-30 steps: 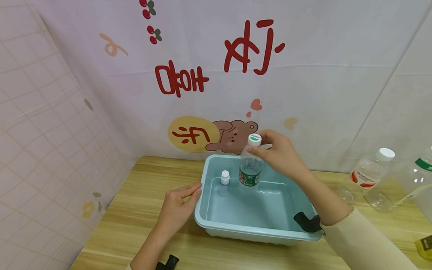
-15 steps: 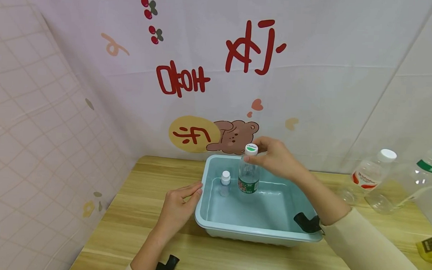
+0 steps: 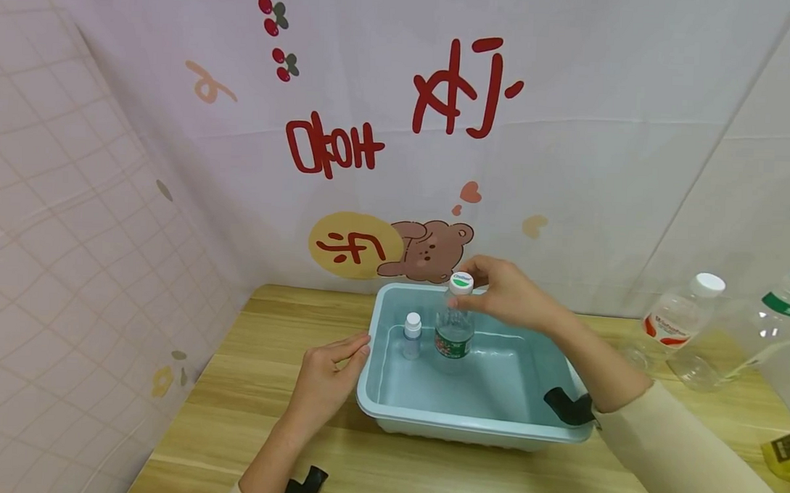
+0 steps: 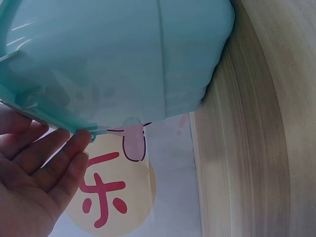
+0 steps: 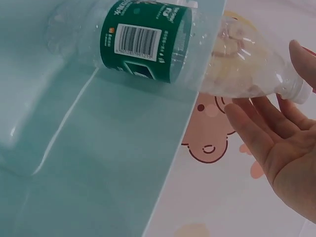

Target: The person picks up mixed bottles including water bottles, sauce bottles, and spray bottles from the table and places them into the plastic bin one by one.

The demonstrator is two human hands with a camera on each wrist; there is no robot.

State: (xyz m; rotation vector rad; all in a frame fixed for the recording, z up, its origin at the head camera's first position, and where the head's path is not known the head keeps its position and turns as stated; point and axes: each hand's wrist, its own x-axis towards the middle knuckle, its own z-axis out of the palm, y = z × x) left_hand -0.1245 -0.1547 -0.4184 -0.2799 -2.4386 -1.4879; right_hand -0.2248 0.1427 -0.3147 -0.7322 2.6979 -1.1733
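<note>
A clear plastic bottle [image 3: 453, 343] with a green label and white cap stands upright inside the pale blue basin [image 3: 454, 421]. My right hand [image 3: 507, 295] holds it around the neck, thumb just below the cap. In the right wrist view the bottle [image 5: 145, 42] shows its barcode, with fingers [image 5: 249, 131] along the shoulder and the thumb by the cap. My left hand [image 3: 332, 364] pinches the basin's left rim; the left wrist view shows its fingers [image 4: 74, 150] under that rim. A small white-capped bottle [image 3: 411, 338] stands left of the large one, inside the basin.
At the right stand a clear bottle with a red-and-white label [image 3: 670, 321] and a larger clear one with a green band [image 3: 781, 300]. A container of yellow liquid [image 3: 786, 456] is at the right edge. A printed cloth [image 3: 600, 181] hangs behind the wooden table [image 3: 281, 315].
My right hand has lowered the green-labelled bottle further into the basin and moved slightly forward, then right. The left hand stays at the rim.
</note>
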